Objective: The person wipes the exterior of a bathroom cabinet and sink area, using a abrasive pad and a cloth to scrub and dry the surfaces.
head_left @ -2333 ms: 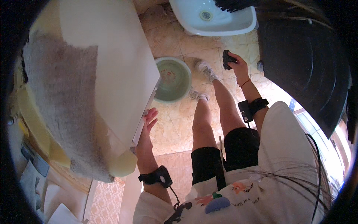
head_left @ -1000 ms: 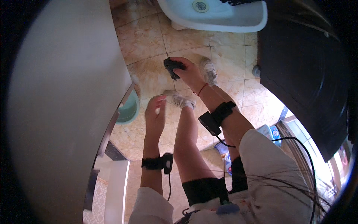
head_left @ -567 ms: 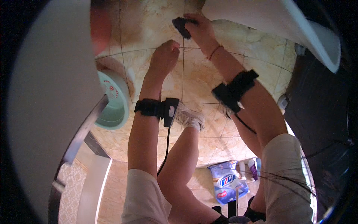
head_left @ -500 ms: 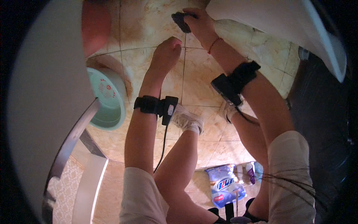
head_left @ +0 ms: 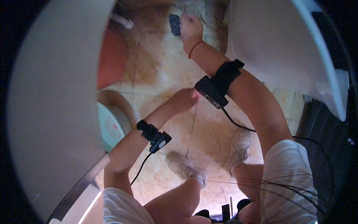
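Far ahead, my right hand (head_left: 192, 28) is closed around a dark, bristly-looking scrubber (head_left: 174, 25), held at or just above the tiled floor. A pale, blurred object (head_left: 194, 6) lies just beyond that hand. Closer in, my left hand (head_left: 184, 99) is closed over the middle of the floor, with a pink glow at its fingers. Whatever it may hold is hidden. Both forearms carry a strapped black device with a cable: one on the left (head_left: 159, 142), one on the right (head_left: 212, 91).
A light green basin (head_left: 112, 128) stands at the left, partly hidden by a white panel (head_left: 56, 93). Behind it is a red rounded object (head_left: 112, 59). A large white curved surface (head_left: 276, 48) overhangs the right. My shoes (head_left: 182, 166) are on the tiles (head_left: 205, 123).
My view has shifted forward. The left hand has come nearer and to the right in the picture. The right hand still grips the scrubber and has turned. The blue bag has left view.
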Tool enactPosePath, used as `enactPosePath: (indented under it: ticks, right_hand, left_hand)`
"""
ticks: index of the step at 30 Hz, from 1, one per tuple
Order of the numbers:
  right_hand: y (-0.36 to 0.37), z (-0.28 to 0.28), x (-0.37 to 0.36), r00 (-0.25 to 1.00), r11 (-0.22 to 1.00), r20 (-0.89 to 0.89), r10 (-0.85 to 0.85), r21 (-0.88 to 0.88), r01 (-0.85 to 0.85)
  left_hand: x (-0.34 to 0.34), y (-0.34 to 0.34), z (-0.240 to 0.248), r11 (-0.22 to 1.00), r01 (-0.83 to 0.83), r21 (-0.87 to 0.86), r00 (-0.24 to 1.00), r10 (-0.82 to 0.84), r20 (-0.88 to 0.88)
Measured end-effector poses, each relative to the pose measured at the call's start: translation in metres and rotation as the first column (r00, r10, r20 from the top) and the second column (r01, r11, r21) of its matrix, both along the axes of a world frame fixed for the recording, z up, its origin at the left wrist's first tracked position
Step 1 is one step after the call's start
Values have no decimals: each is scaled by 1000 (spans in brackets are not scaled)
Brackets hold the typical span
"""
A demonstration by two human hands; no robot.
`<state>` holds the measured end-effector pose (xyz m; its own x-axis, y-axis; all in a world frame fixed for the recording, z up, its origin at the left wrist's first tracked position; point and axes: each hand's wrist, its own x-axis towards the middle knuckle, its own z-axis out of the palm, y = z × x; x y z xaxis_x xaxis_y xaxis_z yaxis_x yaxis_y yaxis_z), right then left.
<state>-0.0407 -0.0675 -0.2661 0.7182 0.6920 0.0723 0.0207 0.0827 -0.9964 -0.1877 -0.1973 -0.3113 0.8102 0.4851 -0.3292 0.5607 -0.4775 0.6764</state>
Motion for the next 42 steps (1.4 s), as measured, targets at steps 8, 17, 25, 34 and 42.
enactPosePath:
  ticks: [8, 17, 25, 34, 42]
  right_hand:
    - [25, 50, 48, 791, 996, -606, -79, -18, 85]
    - [17, 146, 49, 901, 773, 341, -267, 634, -10]
    - [-116, 106, -34, 798, 735, 594, -105, 586, -340]
    - [-25, 94, 19, 827, 772, 506, -244, 617, -150]
    - [-113, 40, -48, 760, 700, 644, -85, 582, -414]
  left_hand:
    - [56, 2, 65, 963, 163, 214, 986, -148, -81]
    - [50, 34, 122, 971, -183, 155, 951, 136, 276]
    - [-20, 49, 50, 959, -161, -233, 899, 240, 366]
    - [-17, 30, 62, 912, -328, -246, 919, 368, 140]
    - [-62, 20, 89, 809, -572, -139, 745, 583, 325]
